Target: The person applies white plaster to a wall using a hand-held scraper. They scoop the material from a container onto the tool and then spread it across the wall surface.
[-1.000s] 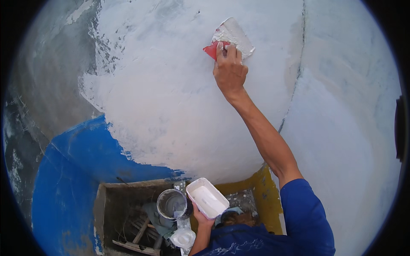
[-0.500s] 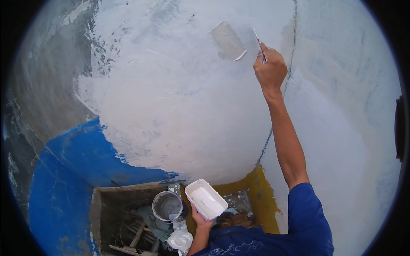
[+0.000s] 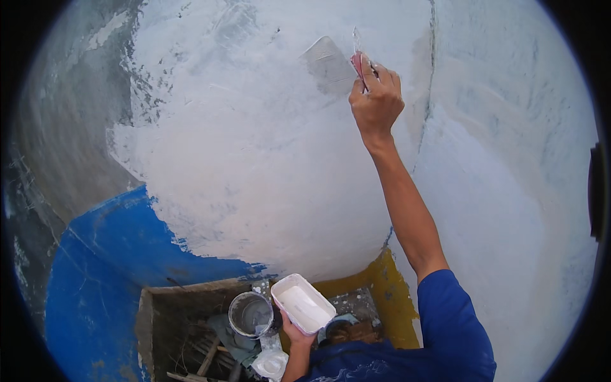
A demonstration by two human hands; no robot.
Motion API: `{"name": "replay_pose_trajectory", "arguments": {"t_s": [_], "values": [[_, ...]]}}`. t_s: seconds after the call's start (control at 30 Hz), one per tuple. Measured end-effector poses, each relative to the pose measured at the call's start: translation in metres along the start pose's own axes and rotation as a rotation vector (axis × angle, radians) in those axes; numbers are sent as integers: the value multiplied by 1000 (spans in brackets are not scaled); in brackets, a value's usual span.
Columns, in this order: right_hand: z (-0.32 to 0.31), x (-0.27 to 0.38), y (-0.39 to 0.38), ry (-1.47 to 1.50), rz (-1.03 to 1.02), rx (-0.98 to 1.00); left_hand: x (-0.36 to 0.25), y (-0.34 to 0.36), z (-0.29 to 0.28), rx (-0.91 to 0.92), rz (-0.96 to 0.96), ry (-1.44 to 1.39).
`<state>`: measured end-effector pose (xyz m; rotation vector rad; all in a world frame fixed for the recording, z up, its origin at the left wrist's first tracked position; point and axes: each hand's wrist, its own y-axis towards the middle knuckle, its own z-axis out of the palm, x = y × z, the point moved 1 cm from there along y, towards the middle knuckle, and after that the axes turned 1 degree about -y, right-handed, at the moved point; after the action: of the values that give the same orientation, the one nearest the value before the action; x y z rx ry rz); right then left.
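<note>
— High on the pale-smeared wall (image 3: 254, 159), from the head view: holding what with the right hand (image 3: 377, 99)?

— Gripping a scraper (image 3: 358, 62), closed round its reddish handle. Turned nearly edge-on, so hard to tell whether touching the wall with the blade (image 3: 356, 39). Just left of that, a greyish patch (image 3: 328, 67) with a raised pale edge along its top.

— And with the left hand (image 3: 297, 332)?

— Down low, well apart from the right: clamped on the near side of a white rectangular tub (image 3: 318, 293), with whitish paste (image 3: 305, 309) inside.

— Beside the tub?

— Just to its left, a dark bucket (image 3: 276, 321) with a grey mix inside; below, a crumpled white bag (image 3: 270, 364). Farther left, a rough-sided box (image 3: 146, 318) with lengths of wood (image 3: 207, 361) inside.

— Lower on the wall?

— Blue paint (image 3: 127, 235) to the left, yellow paint (image 3: 393, 286) to the right of the tub.
</note>
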<state>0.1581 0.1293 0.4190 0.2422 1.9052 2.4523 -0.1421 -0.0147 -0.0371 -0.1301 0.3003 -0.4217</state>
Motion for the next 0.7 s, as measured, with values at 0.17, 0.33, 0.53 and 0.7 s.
{"name": "replay_pose_trajectory", "arguments": {"t_s": [0.17,0.33,0.53,0.7], "values": [[19,12,-40,-69,-211,319,-2,8,4,17,-12,-15],[-23,11,-26,389,-80,194,-3,11,1,21,-30,12],[-6,-77,61,22,-49,45,12,8,3,34,-22,-38],[-2,3,-12,118,-224,295,6,-4,-6,36,18,-5]]}}
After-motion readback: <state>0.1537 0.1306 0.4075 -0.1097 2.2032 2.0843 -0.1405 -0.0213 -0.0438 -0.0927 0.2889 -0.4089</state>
